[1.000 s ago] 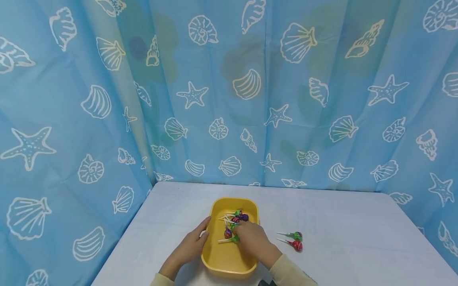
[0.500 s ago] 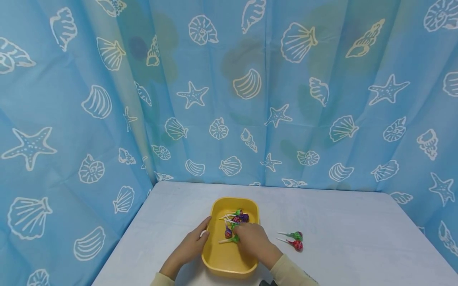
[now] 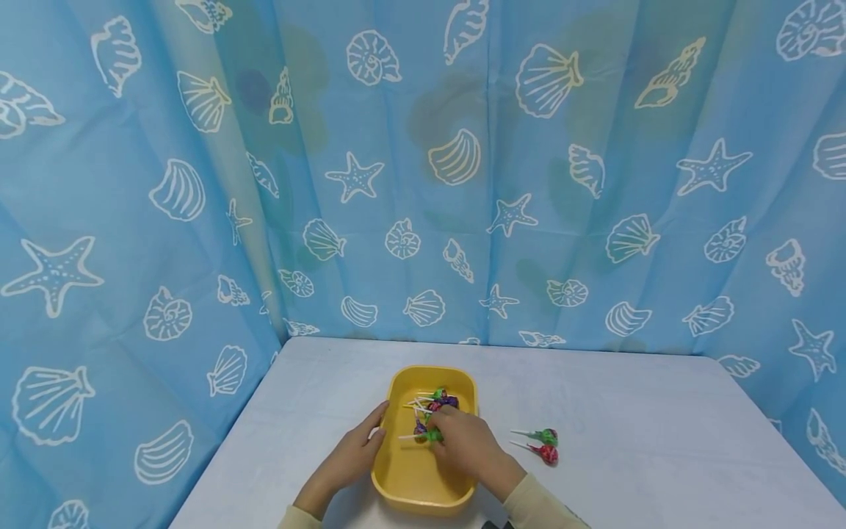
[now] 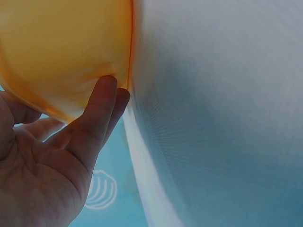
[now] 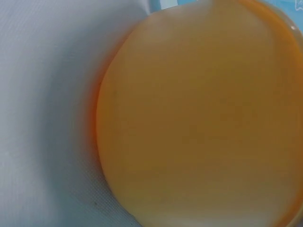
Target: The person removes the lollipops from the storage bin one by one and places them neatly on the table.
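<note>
A yellow tray (image 3: 423, 477) with rounded corners sits on the white tabletop in the head view. My left hand (image 3: 353, 448) rests along its left side; the left wrist view shows straight fingers (image 4: 102, 99) against the outer wall. Inside the tray my right hand (image 3: 468, 444) reaches down over the right side, fingertips pinching a green-wrapped lollipop (image 3: 432, 436) whose white stick points left. Beside it lies a purple-wrapped lollipop (image 3: 420, 427). Several more lollipops (image 3: 441, 397) are bunched toward the far end. The right wrist view holds only the tray wall (image 5: 199, 113), with the hand hidden.
On the tabletop (image 3: 628, 441) right of the tray lie a green lollipop (image 3: 547, 436) and a red lollipop (image 3: 548, 454), sticks pointing left. A blue curtain (image 3: 423, 184) with white shell prints stands behind the table and along both sides.
The green-wrapped lollipop at my right fingertips has shifted up and left, its stick now level and overlapping the purple one. My left hand and the tray have stayed put.
</note>
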A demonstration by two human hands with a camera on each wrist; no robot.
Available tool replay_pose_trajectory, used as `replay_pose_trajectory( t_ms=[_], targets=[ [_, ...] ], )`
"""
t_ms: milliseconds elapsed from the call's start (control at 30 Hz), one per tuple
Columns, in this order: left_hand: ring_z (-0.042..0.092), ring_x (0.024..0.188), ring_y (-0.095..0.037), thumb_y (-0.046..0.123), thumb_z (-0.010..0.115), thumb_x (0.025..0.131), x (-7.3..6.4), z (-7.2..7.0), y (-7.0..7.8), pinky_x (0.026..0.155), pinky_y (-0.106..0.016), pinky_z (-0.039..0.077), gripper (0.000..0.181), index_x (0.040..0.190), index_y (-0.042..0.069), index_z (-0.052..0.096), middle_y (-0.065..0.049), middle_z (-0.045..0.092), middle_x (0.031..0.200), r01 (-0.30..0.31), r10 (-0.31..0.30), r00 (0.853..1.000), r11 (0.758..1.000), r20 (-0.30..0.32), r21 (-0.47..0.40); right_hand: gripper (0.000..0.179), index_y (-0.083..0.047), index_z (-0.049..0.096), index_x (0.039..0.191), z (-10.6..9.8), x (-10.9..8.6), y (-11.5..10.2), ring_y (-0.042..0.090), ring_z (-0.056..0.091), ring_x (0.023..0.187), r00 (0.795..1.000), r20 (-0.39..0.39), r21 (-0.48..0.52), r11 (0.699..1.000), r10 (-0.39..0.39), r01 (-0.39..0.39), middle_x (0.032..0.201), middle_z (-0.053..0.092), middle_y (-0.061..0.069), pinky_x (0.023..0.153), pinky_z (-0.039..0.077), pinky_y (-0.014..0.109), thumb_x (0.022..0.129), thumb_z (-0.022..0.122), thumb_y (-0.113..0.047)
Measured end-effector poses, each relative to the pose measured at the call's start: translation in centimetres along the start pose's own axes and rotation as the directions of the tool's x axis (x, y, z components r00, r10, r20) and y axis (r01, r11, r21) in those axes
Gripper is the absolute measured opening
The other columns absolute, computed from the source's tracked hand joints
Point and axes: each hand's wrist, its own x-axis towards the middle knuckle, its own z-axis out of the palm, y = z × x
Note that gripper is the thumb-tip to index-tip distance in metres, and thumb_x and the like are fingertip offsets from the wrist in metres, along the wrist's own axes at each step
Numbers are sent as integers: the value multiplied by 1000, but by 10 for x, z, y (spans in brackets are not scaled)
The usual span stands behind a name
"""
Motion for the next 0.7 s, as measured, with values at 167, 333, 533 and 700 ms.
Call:
replay_pose_trajectory(
  t_ms=[167,333,533,700],
  targets=[
    [41,139,-46,16,43,109,0,0,0,113,-64,33,51,158,5,34,-25,48,149,-3,3,1000,1000,-5,5,16,-16,74,98,-2,-3,1,12,63,86,999,-43,25,999,-23,24,98,64,-3,83,59,38,83,79,-17],
    [41,140,-46,16,43,109,0,1,0,113,-64,32,51,158,5,34,-25,46,151,16,-16,1000,1000,-7,5,18,-16,73,99,-4,-7,2,12,62,86,996,-74,42,998,-42,45,97,62,-3,84,59,38,82,79,-16],
    [40,140,-46,17,43,109,0,2,1,113,-65,32,51,158,5,34,-25,46,151,29,-29,1000,1000,-7,-4,19,-15,72,100,-6,-11,3,12,61,86,993,-107,68,996,-41,49,97,62,-3,86,59,38,83,79,-16],
    [40,141,-46,17,43,109,2,2,2,113,-65,32,51,158,6,34,-24,46,152,40,-40,999,999,-14,-2,20,-16,73,103,-7,-14,4,11,60,84,990,-134,77,996,-34,44,98,61,-4,86,60,37,84,79,-18]
  ],
)
